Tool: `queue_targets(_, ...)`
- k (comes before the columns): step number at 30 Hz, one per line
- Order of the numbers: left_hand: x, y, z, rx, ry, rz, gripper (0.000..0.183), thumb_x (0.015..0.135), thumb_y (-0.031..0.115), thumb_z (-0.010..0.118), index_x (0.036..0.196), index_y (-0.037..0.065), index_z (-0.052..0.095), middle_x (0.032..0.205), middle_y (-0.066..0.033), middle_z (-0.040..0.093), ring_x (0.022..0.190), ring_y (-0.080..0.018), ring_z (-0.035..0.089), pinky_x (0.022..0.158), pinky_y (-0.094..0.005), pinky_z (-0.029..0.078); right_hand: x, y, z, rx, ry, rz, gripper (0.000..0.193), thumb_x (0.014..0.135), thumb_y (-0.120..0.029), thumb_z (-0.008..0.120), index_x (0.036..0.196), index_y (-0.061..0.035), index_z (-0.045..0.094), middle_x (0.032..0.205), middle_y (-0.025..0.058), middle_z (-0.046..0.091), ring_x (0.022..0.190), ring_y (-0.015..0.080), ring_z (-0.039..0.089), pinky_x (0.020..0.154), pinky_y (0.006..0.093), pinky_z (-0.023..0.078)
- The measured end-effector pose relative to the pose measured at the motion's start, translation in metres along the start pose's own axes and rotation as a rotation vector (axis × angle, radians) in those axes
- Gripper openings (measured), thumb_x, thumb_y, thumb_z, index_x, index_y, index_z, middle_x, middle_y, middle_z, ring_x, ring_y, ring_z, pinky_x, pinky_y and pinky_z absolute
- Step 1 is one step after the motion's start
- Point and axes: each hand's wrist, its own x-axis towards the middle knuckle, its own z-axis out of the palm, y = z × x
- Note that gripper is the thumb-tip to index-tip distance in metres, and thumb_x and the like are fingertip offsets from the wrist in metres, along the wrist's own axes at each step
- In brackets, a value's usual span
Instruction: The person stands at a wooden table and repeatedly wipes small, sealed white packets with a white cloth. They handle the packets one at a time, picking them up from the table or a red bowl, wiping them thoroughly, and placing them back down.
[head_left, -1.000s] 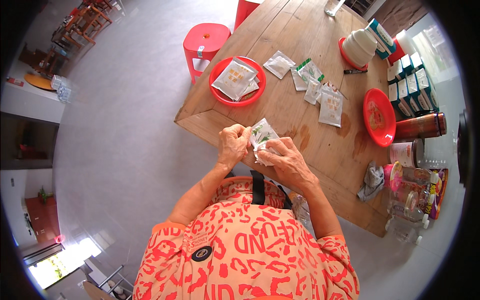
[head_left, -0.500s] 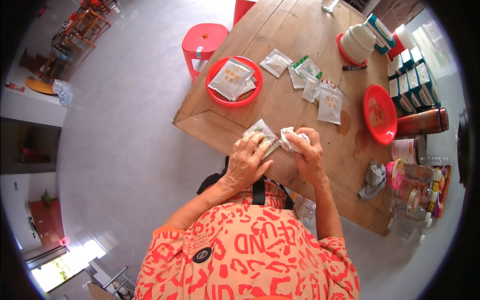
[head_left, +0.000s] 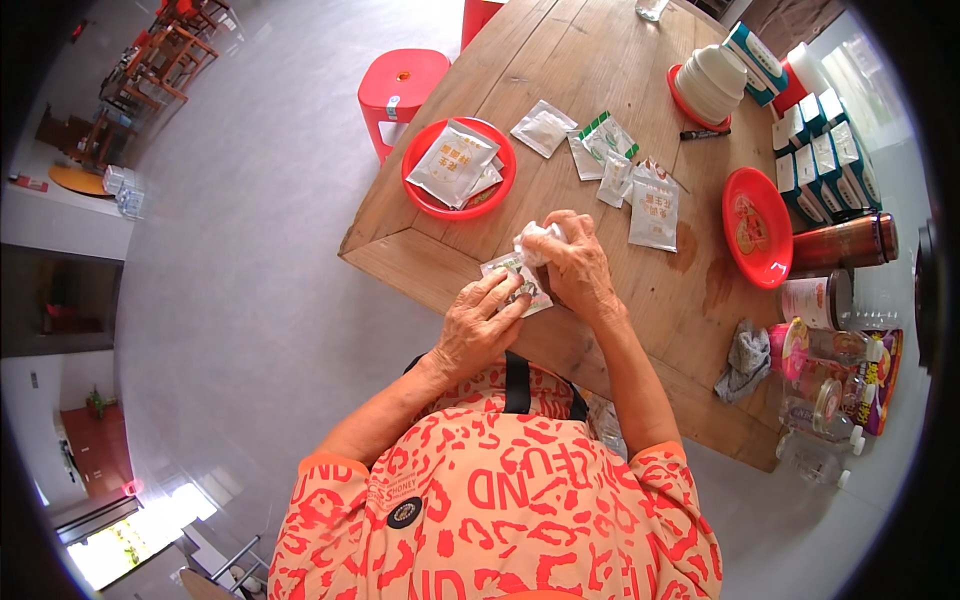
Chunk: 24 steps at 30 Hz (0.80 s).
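Observation:
A small white and green sachet (head_left: pixel 520 284) lies at the table's near edge. My left hand (head_left: pixel 482 322) holds it from the near left, with its fingers bent over the top and the thumb beside them. My right hand (head_left: pixel 578 262) is closed round a crumpled white tissue (head_left: pixel 540 238), which it presses against the sachet's far end. Just beyond, a red bowl (head_left: pixel 410 188) carries several silvery packets (head_left: pixel 453 162). More flat sachets lie farther back, among them a silver packet (head_left: pixel 654 212) and a green-edged one (head_left: pixel 607 137).
At right stand a red plate (head_left: pixel 735 235), a copper-coloured flask (head_left: pixel 845 243), tissue packs (head_left: pixel 835 165), a tin (head_left: pixel 808 300) and clear plastic bottles (head_left: pixel 812 405). A grey cloth (head_left: pixel 745 360) lies near them. White bowls (head_left: pixel 710 85) are stacked behind. A red stool (head_left: pixel 400 85) stands beyond the left edge.
My right hand has moved left and away from me with the tissue, from beside the sachet onto its far end. My left hand keeps its hold on the sachet.

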Motion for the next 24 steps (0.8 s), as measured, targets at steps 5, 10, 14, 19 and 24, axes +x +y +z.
queue_targets(5,-0.002,-0.005,-0.003,0.012,0.041,-0.003,0.040,0.074,0.007,0.069,0.113,0.010,0.067,0.123,-0.0116,0.056,0.119,-0.0320,0.052,0.101,-0.0431,0.044,-0.011,0.019,-0.010,0.062,0.177,0.075,0.037,0.076,0.002,0.062,0.109,-0.0117,0.071,0.113,0.0148,0.057,0.105,0.0358,0.054,0.089,0.0437,0.048)
queue_targets(10,-0.007,-0.008,0.000,-0.054,0.000,0.004,0.044,0.071,0.003,0.069,0.114,0.010,0.068,0.122,-0.0129,0.056,0.117,-0.0331,0.053,0.100,-0.0446,0.045,-0.048,-0.023,-0.014,0.230,-0.043,-0.061,0.035,0.077,-0.005,0.069,0.112,-0.0124,0.069,0.115,0.0143,0.054,0.108,0.0336,0.052,0.092,0.0425,0.047)
queue_targets(14,-0.003,-0.009,-0.006,-0.065,-0.030,0.004,0.044,0.070,0.002,0.068,0.113,0.010,0.068,0.122,-0.0110,0.057,0.117,-0.0313,0.054,0.101,-0.0440,0.044,-0.043,-0.017,0.001,0.102,0.040,-0.037,0.033,0.076,-0.007,0.072,0.109,-0.0131,0.069,0.112,0.0139,0.055,0.107,0.0331,0.052,0.089,0.0430,0.048)
queue_targets(19,-0.002,-0.012,-0.006,-0.070,-0.034,0.019,0.044,0.071,0.003,0.068,0.114,0.010,0.067,0.123,-0.0085,0.057,0.118,-0.0299,0.054,0.102,-0.0436,0.043,-0.024,0.009,0.002,0.018,0.158,0.072,0.032,0.077,-0.003,0.071,0.108,-0.0125,0.070,0.110,0.0140,0.056,0.101,0.0328,0.053,0.086,0.0421,0.048)
queue_targets(24,0.003,-0.012,-0.012,-0.054,-0.037,0.023,0.046,0.072,0.006,0.069,0.117,0.012,0.065,0.124,-0.0093,0.057,0.117,-0.0302,0.054,0.100,-0.0440,0.043,-0.030,0.030,-0.013,0.152,0.278,0.176,0.035,0.074,0.000,0.072,0.108,-0.0117,0.070,0.108,0.0139,0.057,0.098,0.0321,0.056,0.081,0.0408,0.049)
